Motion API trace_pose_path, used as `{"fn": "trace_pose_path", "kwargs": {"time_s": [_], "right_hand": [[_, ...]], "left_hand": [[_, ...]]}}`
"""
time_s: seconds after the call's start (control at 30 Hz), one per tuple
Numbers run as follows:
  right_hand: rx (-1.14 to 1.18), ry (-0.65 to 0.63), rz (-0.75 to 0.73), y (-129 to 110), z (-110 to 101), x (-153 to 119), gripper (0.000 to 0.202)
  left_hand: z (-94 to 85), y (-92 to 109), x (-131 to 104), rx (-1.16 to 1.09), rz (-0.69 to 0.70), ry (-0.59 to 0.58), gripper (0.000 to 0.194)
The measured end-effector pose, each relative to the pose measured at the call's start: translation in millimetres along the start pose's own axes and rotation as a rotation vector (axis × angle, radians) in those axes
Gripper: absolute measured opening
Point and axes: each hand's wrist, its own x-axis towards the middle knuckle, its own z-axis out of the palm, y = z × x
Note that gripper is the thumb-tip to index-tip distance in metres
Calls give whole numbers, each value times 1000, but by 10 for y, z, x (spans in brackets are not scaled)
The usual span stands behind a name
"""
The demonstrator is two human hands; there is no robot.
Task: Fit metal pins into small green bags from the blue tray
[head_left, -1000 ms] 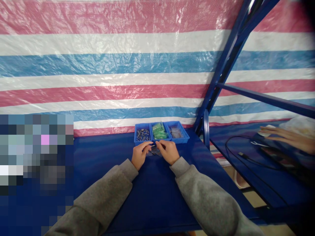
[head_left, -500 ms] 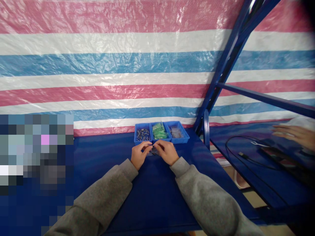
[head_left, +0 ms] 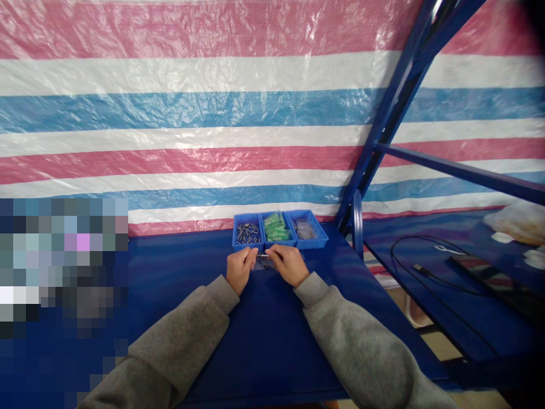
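Just in front of the bins, my left hand (head_left: 239,269) and my right hand (head_left: 290,264) are raised close together, each with thumb and fingers pinched. A slim silvery rod-like piece (head_left: 263,255) spans the gap between their fingertips, too small to name its kind. Below it, partly hidden by the hands, lies a clear plastic bag (head_left: 264,263) with small dark items. Behind the hands stand three joined blue bins: the left bin (head_left: 235,234) holds small dark and silver metal parts, the middle one green packets (head_left: 276,227), the right one clear plastic bags (head_left: 305,229).
A blue table (head_left: 264,341) runs under my arms. To the right rise a blue metal frame (head_left: 383,125) and a second table with a black cable (head_left: 400,267), a white forked item (head_left: 449,250) and a plastic bag (head_left: 519,220). Striped sheeting hangs behind.
My left fingers have closed up and drawn slightly apart from the right hand, so the slim piece shows between them. Another person's hand has left the right-hand table.
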Motion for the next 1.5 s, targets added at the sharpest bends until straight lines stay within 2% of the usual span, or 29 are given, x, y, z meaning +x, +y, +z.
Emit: {"fn": "trace_pose_path", "kwargs": {"time_s": [0.27,0.47,0.6,0.73,0.83,0.97,1.07,1.2,1.33,1.5], "right_hand": [[93,-46,-13,-64,-34,-13,26],[46,-60,-14,-19,-7,-5,37],[-25,-91,9,16,13,1,40],[-100,-30,31,32,24,-1,42],[-125,0,35,31,17,-3,42],[-116,38,48,26,8,-2,41],[-102,73,56,20,-5,2,40],[-47,105,38,-17,-42,4,34],[61,36,-23,-60,-63,-4,24],[84,-45,-35,-55,-33,-8,23]], "left_hand": [[-14,-22,7,-1,-22,9,43],[35,-69,7,-118,16,0,23],[54,-61,7,-187,43,1,20],[58,-43,-4,-225,15,-6,19],[54,-46,-10,-129,6,-21,18],[37,-47,6,4,63,-14,19],[38,-48,19,-37,84,-10,19],[61,-68,16,-123,-12,-31,21],[74,-107,4,-198,-61,-34,21],[69,-130,-18,-205,-39,-42,19]]}}
